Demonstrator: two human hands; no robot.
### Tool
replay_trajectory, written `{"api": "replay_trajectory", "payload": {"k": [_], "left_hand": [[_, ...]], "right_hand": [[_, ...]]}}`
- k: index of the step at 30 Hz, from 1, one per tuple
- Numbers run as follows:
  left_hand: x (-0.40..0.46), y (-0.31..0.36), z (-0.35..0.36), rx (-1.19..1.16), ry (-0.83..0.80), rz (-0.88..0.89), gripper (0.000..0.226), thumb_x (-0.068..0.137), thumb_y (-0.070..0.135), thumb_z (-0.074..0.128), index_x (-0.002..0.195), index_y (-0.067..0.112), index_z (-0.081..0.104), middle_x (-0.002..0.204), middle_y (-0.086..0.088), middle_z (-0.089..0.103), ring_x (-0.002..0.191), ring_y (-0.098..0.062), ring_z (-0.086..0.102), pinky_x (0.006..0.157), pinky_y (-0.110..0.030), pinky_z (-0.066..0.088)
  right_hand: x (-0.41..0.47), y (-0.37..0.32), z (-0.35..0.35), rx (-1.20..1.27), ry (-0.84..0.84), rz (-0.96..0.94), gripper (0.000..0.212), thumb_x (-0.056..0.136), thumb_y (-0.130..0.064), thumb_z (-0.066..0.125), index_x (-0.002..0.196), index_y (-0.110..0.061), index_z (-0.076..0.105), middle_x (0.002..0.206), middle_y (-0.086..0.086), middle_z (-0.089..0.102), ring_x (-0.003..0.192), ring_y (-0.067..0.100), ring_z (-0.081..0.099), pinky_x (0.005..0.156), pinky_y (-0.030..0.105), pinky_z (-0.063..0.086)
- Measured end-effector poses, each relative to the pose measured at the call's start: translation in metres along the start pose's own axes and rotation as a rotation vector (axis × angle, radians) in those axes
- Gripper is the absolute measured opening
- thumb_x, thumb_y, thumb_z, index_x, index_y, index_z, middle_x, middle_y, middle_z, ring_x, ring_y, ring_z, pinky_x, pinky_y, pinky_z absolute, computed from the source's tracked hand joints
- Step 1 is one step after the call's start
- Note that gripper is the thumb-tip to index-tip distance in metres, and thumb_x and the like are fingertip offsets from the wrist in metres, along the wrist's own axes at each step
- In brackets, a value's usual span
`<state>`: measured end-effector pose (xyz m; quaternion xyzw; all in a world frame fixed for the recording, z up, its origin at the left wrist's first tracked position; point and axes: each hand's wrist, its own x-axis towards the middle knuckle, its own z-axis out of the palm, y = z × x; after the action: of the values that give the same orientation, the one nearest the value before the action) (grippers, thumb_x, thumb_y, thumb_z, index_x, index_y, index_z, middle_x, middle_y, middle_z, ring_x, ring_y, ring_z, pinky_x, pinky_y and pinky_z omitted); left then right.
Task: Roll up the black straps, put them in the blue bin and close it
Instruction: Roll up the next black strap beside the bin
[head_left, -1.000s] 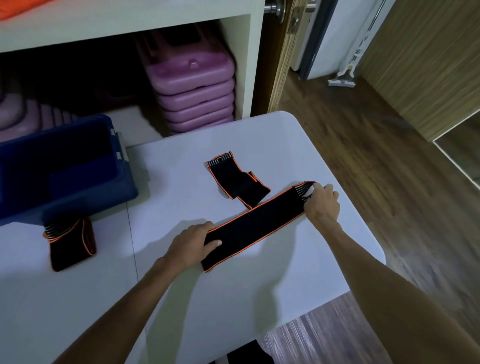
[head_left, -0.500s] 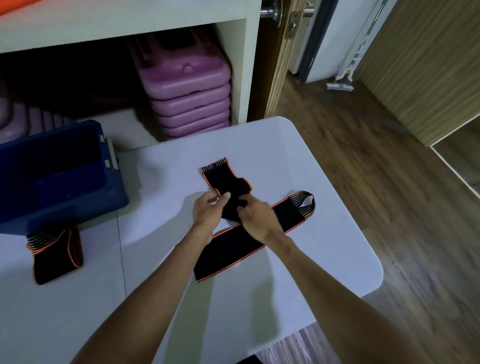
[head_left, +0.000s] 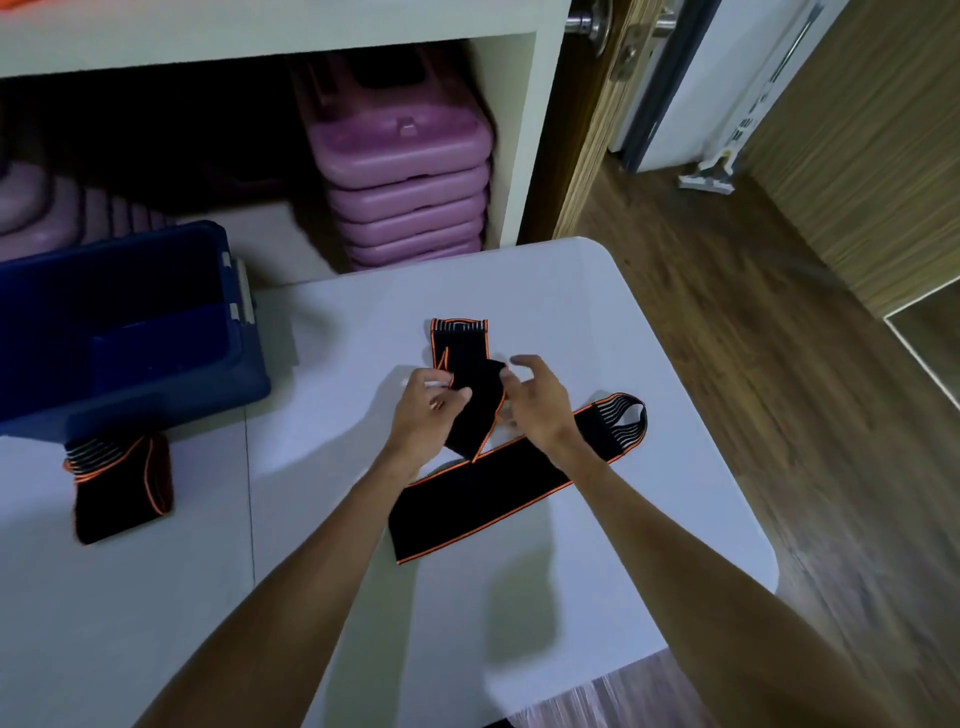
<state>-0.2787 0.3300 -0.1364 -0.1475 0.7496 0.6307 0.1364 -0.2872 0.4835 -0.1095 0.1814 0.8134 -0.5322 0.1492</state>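
Observation:
A short black strap with orange edging (head_left: 467, 374) is lifted at its near end above the white table (head_left: 649, 467). My left hand (head_left: 426, 410) pinches its left edge; my right hand (head_left: 535, 402) touches its right side with the fingers spread. A long black strap (head_left: 498, 493) lies flat and diagonal under my wrists, its striped loop end at the right. A third strap (head_left: 119, 488), folded, rests at the left in front of the open blue bin (head_left: 156, 395).
Behind the table a white shelf unit holds a stack of purple cases (head_left: 405, 171). The table's rounded right edge drops to a wooden floor (head_left: 727, 312). A door stands at the back right.
Both hands left the long strap, which stays flat on the table, and moved to the short strap behind it. Its near end is now raised and partly unfolded.

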Motion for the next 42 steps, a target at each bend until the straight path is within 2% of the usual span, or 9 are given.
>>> {"api": "replay_trajectory", "payload": {"k": [2,5,8,12,16,25,31,36,42], "left_hand": [[0.002,0.002,0.004,0.102,0.089,0.058,0.020,0.091,0.018,0.061,0.108,0.010,0.055,0.087,0.001,0.068,0.092,-0.018,0.066,0.076,-0.019,0.041],[0.007,-0.005,-0.013,0.375,0.166,0.214,0.023,0.090,0.018,0.060,0.112,0.011,0.057,0.104,-0.004,0.060,0.095,-0.017,0.060,0.083,-0.016,0.038],[0.004,-0.021,-0.033,0.641,0.061,0.296,0.033,0.089,0.028,0.062,0.119,0.017,0.056,0.118,-0.005,0.055,0.111,-0.022,0.055,0.097,-0.037,0.043],[-0.011,-0.039,-0.048,0.940,0.159,0.424,0.045,0.087,0.035,0.062,0.128,0.017,0.053,0.134,-0.009,0.051,0.130,-0.030,0.043,0.108,-0.043,0.030],[-0.015,-0.050,-0.065,1.137,0.211,0.379,0.054,0.084,0.036,0.065,0.130,0.011,0.052,0.144,-0.019,0.044,0.139,-0.037,0.033,0.110,-0.056,0.026],[-0.015,-0.056,-0.085,1.145,0.159,0.331,0.059,0.074,0.042,0.075,0.122,0.015,0.055,0.142,-0.024,0.042,0.140,-0.043,0.025,0.106,-0.056,0.031],[-0.018,-0.033,-0.105,1.159,0.089,0.322,0.062,0.066,0.048,0.078,0.112,0.015,0.053,0.116,-0.012,0.050,0.115,-0.034,0.042,0.097,-0.046,0.035],[-0.045,-0.009,-0.095,0.968,-0.093,0.319,0.059,0.070,0.053,0.070,0.116,0.027,0.043,0.115,0.006,0.032,0.089,-0.020,0.056,0.079,-0.036,0.051],[-0.078,-0.010,-0.060,0.942,-0.224,0.313,0.066,0.068,0.069,0.063,0.119,0.035,0.040,0.118,0.011,0.035,0.095,-0.013,0.056,0.079,-0.035,0.052]], "right_hand": [[-0.013,-0.002,0.011,0.177,-0.192,0.089,0.028,0.100,-0.025,0.051,0.127,-0.016,0.049,0.087,0.027,0.071,0.063,0.036,0.072,0.057,0.038,0.061],[-0.025,0.001,0.015,0.215,-0.383,0.123,0.025,0.100,-0.022,0.050,0.125,-0.016,0.048,0.085,0.027,0.072,0.052,0.032,0.069,0.046,0.032,0.056],[-0.016,0.010,0.012,-0.016,-0.170,-0.027,0.024,0.098,-0.032,0.052,0.118,-0.020,0.057,0.080,0.009,0.075,0.054,0.026,0.069,0.044,0.028,0.051],[0.010,0.016,0.004,-0.345,0.242,-0.245,0.026,0.099,-0.033,0.047,0.120,-0.021,0.058,0.113,0.005,0.060,0.103,0.022,0.059,0.076,0.036,0.052],[0.031,0.020,0.004,-0.508,0.200,-0.199,0.030,0.099,-0.037,0.046,0.123,-0.023,0.057,0.135,0.009,0.040,0.124,0.030,0.037,0.083,0.040,0.050],[0.028,0.019,0.017,-0.731,0.140,-0.238,0.034,0.100,-0.041,0.042,0.123,-0.020,0.055,0.149,0.011,0.036,0.130,0.033,0.037,0.099,0.050,0.039],[0.023,0.025,-0.020,-0.547,0.280,-0.229,0.023,0.098,-0.020,0.042,0.094,-0.009,0.061,0.100,0.010,0.067,0.104,0.033,0.054,0.081,0.045,0.050],[0.010,0.026,-0.065,-0.406,0.492,-0.120,0.038,0.087,0.006,0.036,0.107,-0.003,0.066,0.099,0.014,0.068,0.089,0.033,0.062,0.080,0.045,0.053],[-0.001,0.043,-0.090,-0.466,0.517,-0.034,0.041,0.077,0.007,0.037,0.100,-0.008,0.068,0.088,0.010,0.066,0.078,0.030,0.060,0.063,0.036,0.049]]}}
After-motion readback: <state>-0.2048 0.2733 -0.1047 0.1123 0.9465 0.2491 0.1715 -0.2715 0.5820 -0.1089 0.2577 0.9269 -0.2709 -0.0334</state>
